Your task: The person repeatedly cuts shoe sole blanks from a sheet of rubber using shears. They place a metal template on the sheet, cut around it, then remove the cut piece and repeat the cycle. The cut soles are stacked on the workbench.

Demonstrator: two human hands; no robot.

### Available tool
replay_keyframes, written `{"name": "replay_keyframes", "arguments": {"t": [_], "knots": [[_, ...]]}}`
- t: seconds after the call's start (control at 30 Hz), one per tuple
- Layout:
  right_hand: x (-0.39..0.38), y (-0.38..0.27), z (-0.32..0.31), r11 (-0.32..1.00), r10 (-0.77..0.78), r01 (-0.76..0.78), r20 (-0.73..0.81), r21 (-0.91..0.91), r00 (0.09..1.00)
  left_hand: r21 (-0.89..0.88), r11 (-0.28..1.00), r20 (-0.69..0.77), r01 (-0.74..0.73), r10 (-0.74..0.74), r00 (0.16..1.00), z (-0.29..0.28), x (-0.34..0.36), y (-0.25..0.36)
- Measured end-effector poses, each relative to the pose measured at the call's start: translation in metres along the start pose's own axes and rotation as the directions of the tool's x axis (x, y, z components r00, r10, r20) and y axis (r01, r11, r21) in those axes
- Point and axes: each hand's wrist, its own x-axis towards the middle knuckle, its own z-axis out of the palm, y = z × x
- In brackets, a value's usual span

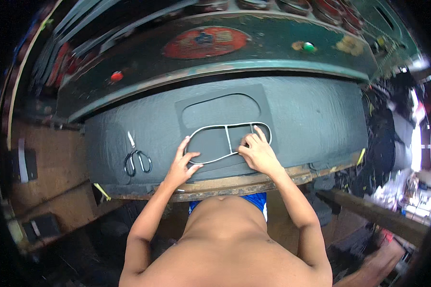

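A long rounded metal cutting die [228,138], a thin pale rim with crossbars inside, lies flat on a dark sheet [269,103]. My left hand [179,165] holds its left end, fingers and thumb spread about the rim. My right hand [258,150] grips the near right side; the index finger reaches in toward the far rim, and the other fingers are bent at the near rim. Just beyond the die, the sheet has an opening of similar rounded outline. Black-handled scissors [137,158] lie to the left, blades pointing away from me.
A green machine beam [273,48] with a red button [117,76] and a green button [309,47] spans the far side of the dark work surface [321,119]. The surface's worn wooden front edge [234,184] is close to my body. Brown boards stand at left; another person's limb [378,263] shows lower right.
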Motion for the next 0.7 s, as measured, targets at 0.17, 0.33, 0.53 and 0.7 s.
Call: {"name": "replay_keyframes", "arguments": {"t": [0.17, 0.33, 0.53, 0.7], "knots": [[-0.046, 0.005, -0.011, 0.858, 0.513, -0.483, -0.321, 0.172, 0.797, -0.019, 0.996, 0.008, 0.091, -0.091, 0.996, 0.002, 0.001, -0.004], [-0.073, 0.013, -0.001, 0.661, 0.750, -0.722, -0.157, 0.205, 0.642, -0.026, 0.997, 0.003, 0.068, -0.068, 0.998, -0.001, 0.000, -0.016], [-0.080, 0.020, 0.011, 0.658, 0.752, -0.720, -0.151, 0.219, 0.642, -0.079, 0.996, 0.003, 0.049, -0.049, 0.999, -0.004, 0.001, -0.021], [-0.080, 0.020, 0.011, 0.658, 0.753, -0.721, -0.171, 0.217, 0.636, -0.012, 0.999, -0.019, 0.039, -0.039, 0.999, 0.010, -0.006, -0.015]]}}
